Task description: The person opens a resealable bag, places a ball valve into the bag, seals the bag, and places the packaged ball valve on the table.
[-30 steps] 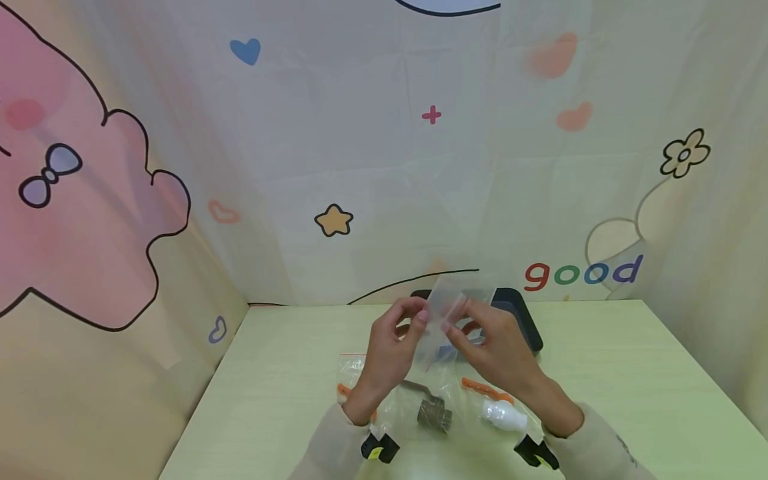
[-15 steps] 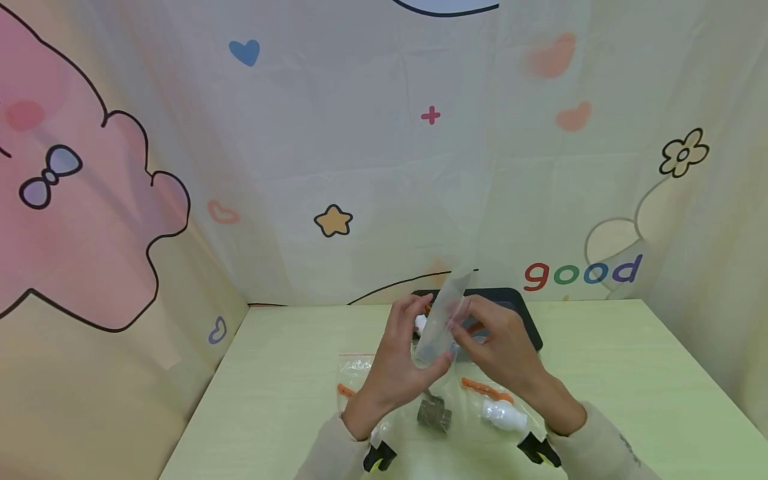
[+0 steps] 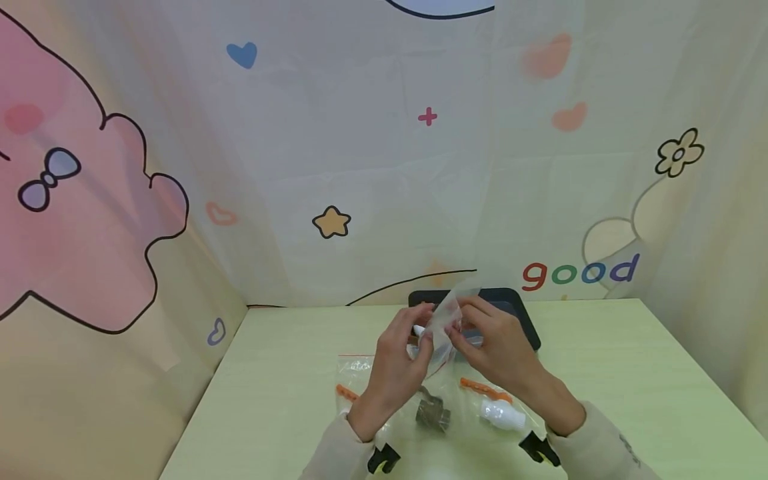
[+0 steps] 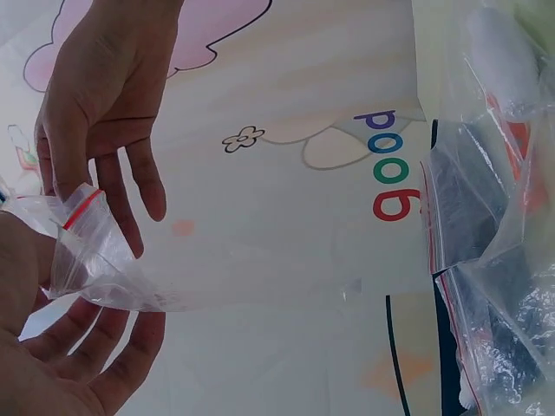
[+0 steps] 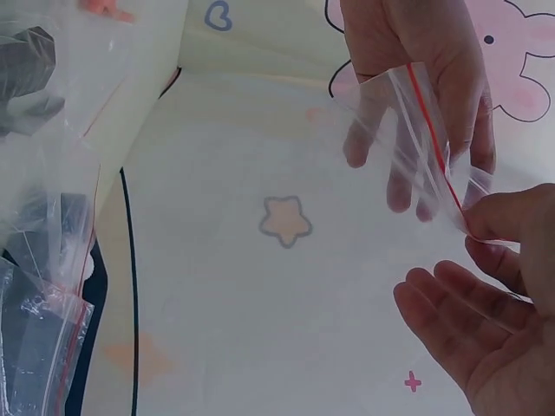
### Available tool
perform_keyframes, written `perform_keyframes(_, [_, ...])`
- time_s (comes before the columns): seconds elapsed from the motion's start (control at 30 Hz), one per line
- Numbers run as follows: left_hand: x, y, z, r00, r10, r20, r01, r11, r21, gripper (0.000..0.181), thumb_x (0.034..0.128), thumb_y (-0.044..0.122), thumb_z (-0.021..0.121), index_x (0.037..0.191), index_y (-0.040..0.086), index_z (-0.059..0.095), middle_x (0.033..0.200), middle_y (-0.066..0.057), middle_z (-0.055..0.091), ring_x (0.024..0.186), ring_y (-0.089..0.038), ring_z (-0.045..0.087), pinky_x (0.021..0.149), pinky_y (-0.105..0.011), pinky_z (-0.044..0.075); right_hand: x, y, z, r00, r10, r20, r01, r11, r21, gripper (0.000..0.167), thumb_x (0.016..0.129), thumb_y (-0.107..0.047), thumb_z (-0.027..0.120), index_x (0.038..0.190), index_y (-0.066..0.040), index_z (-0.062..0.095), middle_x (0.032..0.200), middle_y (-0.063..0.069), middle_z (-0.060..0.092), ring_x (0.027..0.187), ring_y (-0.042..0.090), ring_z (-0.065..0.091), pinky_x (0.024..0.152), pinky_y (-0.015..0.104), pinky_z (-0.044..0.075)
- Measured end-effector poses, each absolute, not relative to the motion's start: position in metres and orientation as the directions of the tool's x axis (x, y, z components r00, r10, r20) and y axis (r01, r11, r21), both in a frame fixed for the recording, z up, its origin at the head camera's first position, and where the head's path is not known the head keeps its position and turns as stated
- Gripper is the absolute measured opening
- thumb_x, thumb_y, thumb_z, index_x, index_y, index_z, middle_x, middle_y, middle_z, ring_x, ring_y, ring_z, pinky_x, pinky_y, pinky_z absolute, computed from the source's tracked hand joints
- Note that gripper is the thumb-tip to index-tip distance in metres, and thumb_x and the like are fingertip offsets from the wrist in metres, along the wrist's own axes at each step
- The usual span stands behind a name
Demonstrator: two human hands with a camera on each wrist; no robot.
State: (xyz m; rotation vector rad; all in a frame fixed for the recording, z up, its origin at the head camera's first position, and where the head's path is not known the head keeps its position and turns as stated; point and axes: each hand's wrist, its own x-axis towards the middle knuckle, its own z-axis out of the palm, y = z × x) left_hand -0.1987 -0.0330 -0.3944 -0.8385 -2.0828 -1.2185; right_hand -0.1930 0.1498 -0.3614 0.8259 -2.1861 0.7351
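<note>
A small clear zip bag (image 3: pixel 443 327) with a red line along its mouth is held up between both hands, above the table. Nothing shows inside it. My left hand (image 3: pixel 396 367) holds the bag from its left side, thumb on the near face and fingers behind. My right hand (image 3: pixel 504 343) pinches the bag's edge between thumb and index finger. In the right wrist view the pinch sits at one end of the red line of the zip bag (image 5: pixel 429 139), while the other right fingers are spread apart. The left wrist view shows the bag (image 4: pixel 95 260) crumpled and see-through.
Behind the hands stands a black tray (image 3: pixel 528 327) with bagged things in it. Nearer lie clear bags with a dark grey cylindrical part (image 3: pixel 433 415), a white rounded piece (image 3: pixel 503 415) and orange strips (image 3: pixel 486 390). A printed curtain (image 3: pixel 384 133) hangs behind the table (image 3: pixel 258 400).
The bag has been turned and tilted between the hands. Half a second ago my left fingers were spread wider; now the left thumb is back against the bag. The right hand stays nearly in place.
</note>
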Motion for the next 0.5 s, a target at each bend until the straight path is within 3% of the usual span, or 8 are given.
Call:
perform_keyframes(0.2, [-0.202, -0.04, -0.396, -0.617, 0.15, 0.772, 0.749, 0.412, 0.519, 0.031, 0.0926, -0.004, 0.053, 0.117, 0.011, 0.064, 0.109, -0.003, 0.067, 0.099, -0.016, 0.066, 0.065, -0.015, 0.054, -0.195, 0.154, -0.363, -0.547, -0.344, 0.763, -0.744, 0.618, -0.255, 0.015, 0.077, 0.002, 0.073, 0.081, -0.009, 0.063, 0.106, 0.007, 0.068, 0.075, 0.014, 0.068, 0.065, 0.029, 0.059])
perform_keyframes(0.5, [-0.207, -0.053, -0.397, -0.604, 0.091, 0.792, 0.748, 0.408, 0.524, 0.033, 0.0904, -0.009, 0.049, 0.111, 0.009, 0.067, 0.106, -0.005, 0.068, 0.095, -0.016, 0.067, 0.063, -0.016, 0.055, -0.197, 0.163, -0.366, -0.574, -0.343, 0.743, -0.726, 0.633, -0.268, 0.026, 0.071, 0.01, 0.069, 0.09, -0.007, 0.063, 0.112, 0.006, 0.068, 0.079, 0.014, 0.068, 0.067, 0.023, 0.059])
